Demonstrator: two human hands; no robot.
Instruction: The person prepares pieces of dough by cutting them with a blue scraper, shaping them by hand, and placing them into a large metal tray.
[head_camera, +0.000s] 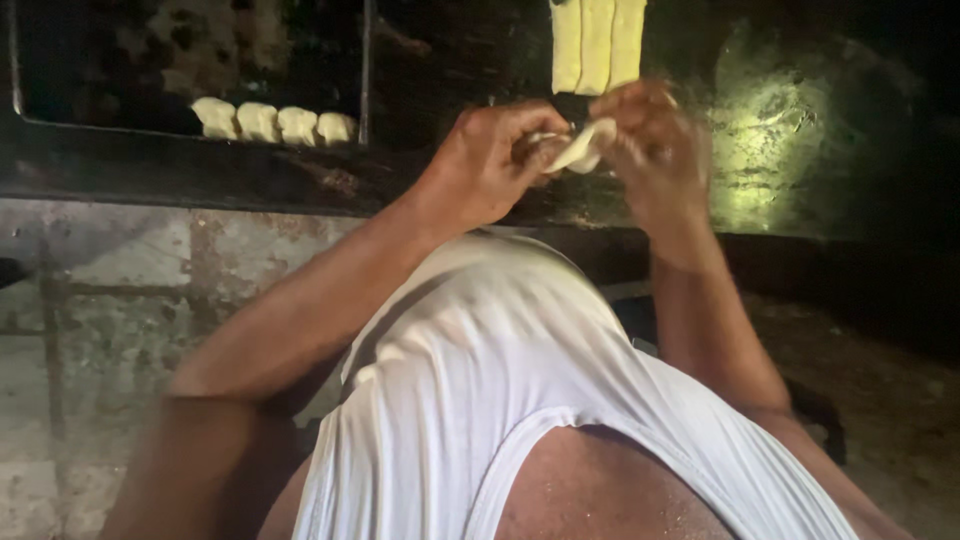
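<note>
A small pale piece of dough is pinched between both my hands, held just above the dark work surface. My left hand grips its left side with the fingers curled in. My right hand, blurred, holds its right end from above. Directly behind the hands, three long pale dough strips lie side by side on the dark surface. My white sleeveless shirt fills the lower middle of the view.
A dark baking tray at the back left carries a row of several small dough pieces along its near edge. A worn concrete wall face drops below the counter. A shiny lit patch marks the surface at right.
</note>
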